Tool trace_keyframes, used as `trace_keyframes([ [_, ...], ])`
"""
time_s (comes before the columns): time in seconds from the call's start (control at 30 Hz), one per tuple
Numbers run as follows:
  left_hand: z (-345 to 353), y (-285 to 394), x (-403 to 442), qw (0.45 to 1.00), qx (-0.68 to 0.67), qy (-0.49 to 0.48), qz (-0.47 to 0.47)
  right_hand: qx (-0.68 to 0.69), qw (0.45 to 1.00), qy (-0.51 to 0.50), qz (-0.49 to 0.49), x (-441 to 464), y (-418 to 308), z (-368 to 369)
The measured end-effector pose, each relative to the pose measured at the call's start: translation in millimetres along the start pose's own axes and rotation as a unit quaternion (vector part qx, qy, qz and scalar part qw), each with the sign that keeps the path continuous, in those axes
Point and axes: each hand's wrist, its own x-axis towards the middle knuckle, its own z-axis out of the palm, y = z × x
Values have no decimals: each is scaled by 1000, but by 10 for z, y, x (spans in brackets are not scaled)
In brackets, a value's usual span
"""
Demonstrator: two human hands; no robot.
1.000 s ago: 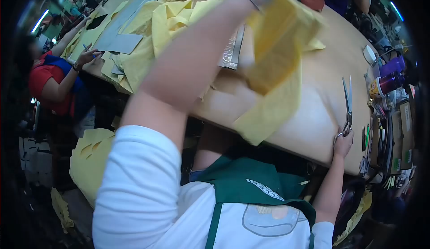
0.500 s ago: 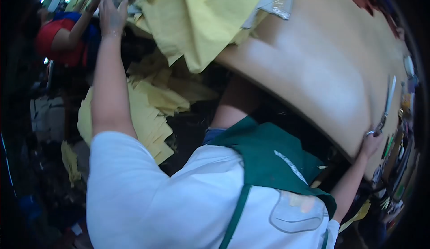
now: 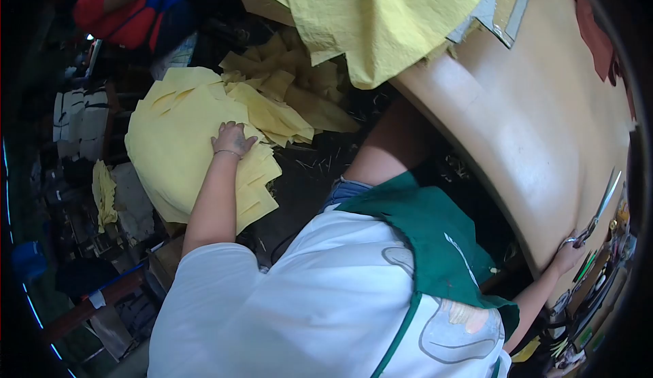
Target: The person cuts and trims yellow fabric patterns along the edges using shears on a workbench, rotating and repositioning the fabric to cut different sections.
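Note:
My left hand (image 3: 232, 139) rests with its fingers spread on top of a pile of yellow sheets (image 3: 178, 140), off to the left of the table. The sheets look like cloth or soft paper; I cannot tell which. Far to the right, my right hand (image 3: 568, 252) is closed around the handles of metal scissors (image 3: 600, 209) at the table edge. Their blades point up and away, slightly apart. More yellow material (image 3: 388, 24) hangs over the table's near edge, between my two hands.
The curved brown table (image 3: 503, 106) runs along my right. Grey-edged boards (image 3: 507, 21) lie beneath the hanging yellow material. Pens and tools (image 3: 592, 269) line the right side. A person in red and blue (image 3: 136, 11) is at the upper left. Reddish cloth (image 3: 593, 31) lies at the far right.
My left hand has come down from the raised position at the upper left onto the yellow pile. My right hand still holds the scissors near the table edge. The view has shifted.

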Motion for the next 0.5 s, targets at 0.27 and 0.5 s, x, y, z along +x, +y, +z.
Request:
trace_keyframes([
  [0.27,-32,-34,-123,993,46,-78,-81,-5,1000,1,1,51,79,41],
  [0.5,162,102,-114,996,28,-33,-80,6,1000,7,-11,64,88,39],
])
